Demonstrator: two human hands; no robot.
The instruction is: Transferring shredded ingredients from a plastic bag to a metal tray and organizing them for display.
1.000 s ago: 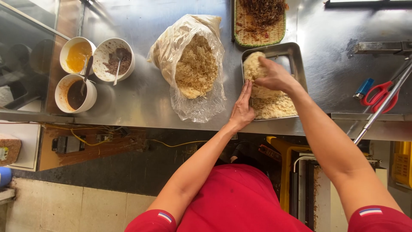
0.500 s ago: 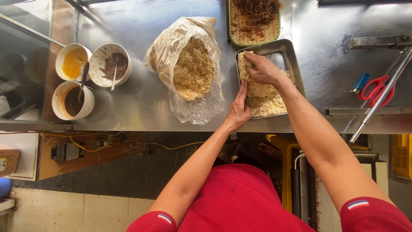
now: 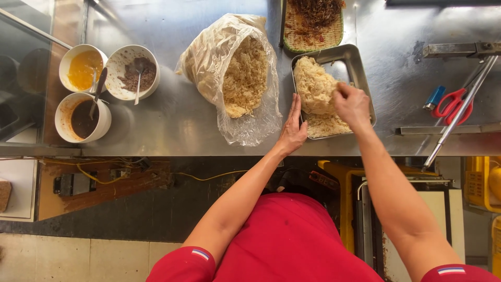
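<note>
Resting in the upper middle of the frame, a rectangular metal tray [image 3: 360,68] holds a heap of pale, stringy shredded food [image 3: 315,86], cream to light tan, loosely clumped and piled higher toward the tray's left side, thinner along its near edge. The tray's far right corner shows bare metal. The right hand [image 3: 352,104] lies on top of the heap with fingers curled down into it, its grip closed on a pinch of the shreds. The left hand [image 3: 293,130] is flat and open, fingers straight, pressed against the tray's left wall; its grip holds nothing.

Just left of the tray, a clear plastic bag [image 3: 209,57] lies on its side with its mouth toward the near edge, full of the same pale shreds; its wrinkled film nearly touches the left hand. Above the tray, a green woven basket [image 3: 292,42] carries dark brown shreds and almost meets the tray's far rim.

The steel worktop [image 3: 172,115] has open surface between the bag and three white bowls [image 3: 133,70] with spoons at the upper left. To the right of the tray, bare steel runs to red-handled scissors [image 3: 451,104] and a long metal bar [image 3: 459,112]. The tray's near rim sits close to the worktop's front edge.
</note>
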